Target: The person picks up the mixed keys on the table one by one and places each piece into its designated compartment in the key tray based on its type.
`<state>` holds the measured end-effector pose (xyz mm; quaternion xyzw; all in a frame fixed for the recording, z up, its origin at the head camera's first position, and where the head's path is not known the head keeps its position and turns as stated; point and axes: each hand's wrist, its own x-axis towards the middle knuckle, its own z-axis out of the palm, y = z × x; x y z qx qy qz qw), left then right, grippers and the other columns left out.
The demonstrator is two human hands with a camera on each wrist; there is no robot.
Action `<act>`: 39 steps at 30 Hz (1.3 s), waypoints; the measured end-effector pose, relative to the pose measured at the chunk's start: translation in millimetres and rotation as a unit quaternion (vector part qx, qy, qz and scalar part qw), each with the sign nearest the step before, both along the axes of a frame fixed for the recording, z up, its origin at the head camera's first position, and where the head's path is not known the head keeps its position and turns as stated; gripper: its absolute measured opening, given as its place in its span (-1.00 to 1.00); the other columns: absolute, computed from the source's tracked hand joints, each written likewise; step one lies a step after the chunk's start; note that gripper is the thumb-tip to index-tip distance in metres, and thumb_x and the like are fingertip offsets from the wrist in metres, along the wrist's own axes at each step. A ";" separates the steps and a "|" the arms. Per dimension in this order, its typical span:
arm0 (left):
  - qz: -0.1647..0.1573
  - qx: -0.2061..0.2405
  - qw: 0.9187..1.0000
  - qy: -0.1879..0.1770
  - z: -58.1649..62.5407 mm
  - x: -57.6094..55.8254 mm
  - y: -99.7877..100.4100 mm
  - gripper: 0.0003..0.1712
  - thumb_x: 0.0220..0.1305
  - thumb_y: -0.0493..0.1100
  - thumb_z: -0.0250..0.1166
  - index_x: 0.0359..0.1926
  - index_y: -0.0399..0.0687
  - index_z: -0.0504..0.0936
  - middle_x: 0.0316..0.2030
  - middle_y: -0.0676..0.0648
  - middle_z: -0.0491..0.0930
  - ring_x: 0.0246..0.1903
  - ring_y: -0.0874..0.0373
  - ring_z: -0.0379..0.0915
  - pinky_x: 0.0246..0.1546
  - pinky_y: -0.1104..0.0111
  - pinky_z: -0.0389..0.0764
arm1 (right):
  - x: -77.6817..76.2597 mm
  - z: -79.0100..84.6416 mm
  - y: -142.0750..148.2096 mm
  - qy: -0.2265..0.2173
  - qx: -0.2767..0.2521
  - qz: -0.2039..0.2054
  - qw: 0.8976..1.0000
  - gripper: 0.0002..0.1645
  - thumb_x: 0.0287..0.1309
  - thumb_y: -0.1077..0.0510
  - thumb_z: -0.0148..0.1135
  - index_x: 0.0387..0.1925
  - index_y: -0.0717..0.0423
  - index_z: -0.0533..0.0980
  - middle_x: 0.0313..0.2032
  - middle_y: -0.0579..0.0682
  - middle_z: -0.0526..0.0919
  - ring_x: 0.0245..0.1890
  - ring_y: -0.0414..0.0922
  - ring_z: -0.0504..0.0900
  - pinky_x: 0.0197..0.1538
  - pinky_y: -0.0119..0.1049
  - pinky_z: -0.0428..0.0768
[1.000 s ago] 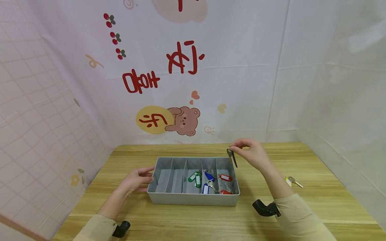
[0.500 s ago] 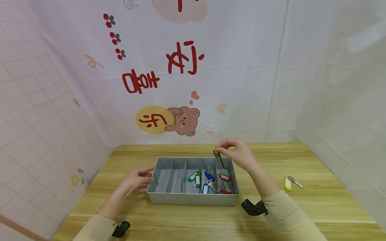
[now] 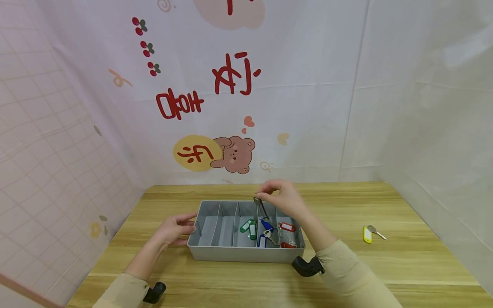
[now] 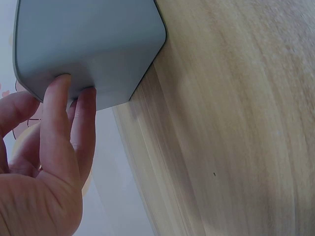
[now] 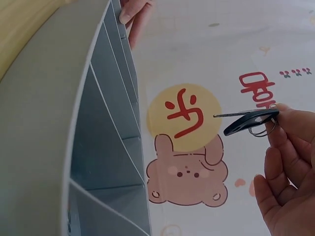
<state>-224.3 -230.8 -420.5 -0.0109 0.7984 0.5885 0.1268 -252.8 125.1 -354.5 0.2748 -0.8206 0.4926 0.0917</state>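
Observation:
A grey divided box (image 3: 246, 255) sits on the table. Against its left end wall rest the extended fingertips of my left hand (image 3: 175, 231), seen closer in the left wrist view. Between thumb and fingertips, my right hand (image 3: 284, 198) pinches a key with a black tag (image 5: 246, 122) and a small ring. The key dangles over the back of the box, around the divider between the green-tag and blue-tag compartments. Green key tags (image 3: 252, 231) lie in the middle compartment, blue ones (image 3: 267, 225) to its right, and red ones (image 3: 287, 227) in the rightmost.
On the table to the right lies a key with a yellow tag (image 3: 367, 234). The two left compartments of the box show bare floors. A white printed curtain (image 3: 308, 107) hangs behind the wooden table (image 3: 346, 273).
My right hand has carried the black-tagged key leftward, from the box's right end to above its middle-right part. My left hand and the box have hardly moved.

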 end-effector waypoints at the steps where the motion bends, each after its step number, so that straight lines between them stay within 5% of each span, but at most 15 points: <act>1: 0.000 -0.001 1.000 0.000 0.2 0.1 0.1 -0.34 0.29 -0.41 0.27 0.39 -0.33 0.33 0.13 -0.44 0.48 -0.10 -0.14 0.61 -0.29 0.08 0.71 | -0.7 -1.0 -2.4 0.001 -0.001 0.006 1.000 -0.96 0.18 0.16 0.42 -0.32 0.03 0.72 -0.37 -0.18 0.68 -0.29 -0.14 0.58 -0.19 -0.18 0.55; 26: 0.002 0.000 1.000 -0.005 1.3 0.3 0.8 -0.33 0.29 -0.41 0.26 0.40 -0.34 0.31 0.14 -0.44 0.46 -0.09 -0.14 0.60 -0.28 0.09 0.71 | -7.8 -17.1 -61.5 0.020 0.028 0.014 0.999 -0.93 0.18 0.10 0.42 -0.37 -0.01 0.71 -0.43 -0.26 0.66 -0.37 -0.25 0.56 -0.25 -0.32 0.58; 39: 0.003 0.011 1.000 -0.008 0.8 -0.9 0.3 -0.34 0.28 -0.42 0.26 0.39 -0.34 0.32 0.12 -0.43 0.47 -0.09 -0.12 0.60 -0.28 0.10 0.71 | -7.0 -14.9 -86.5 -0.018 0.081 -0.019 0.996 -0.94 0.21 0.10 0.39 -0.38 -0.06 0.70 -0.45 -0.25 0.64 -0.45 -0.27 0.53 -0.35 -0.36 0.53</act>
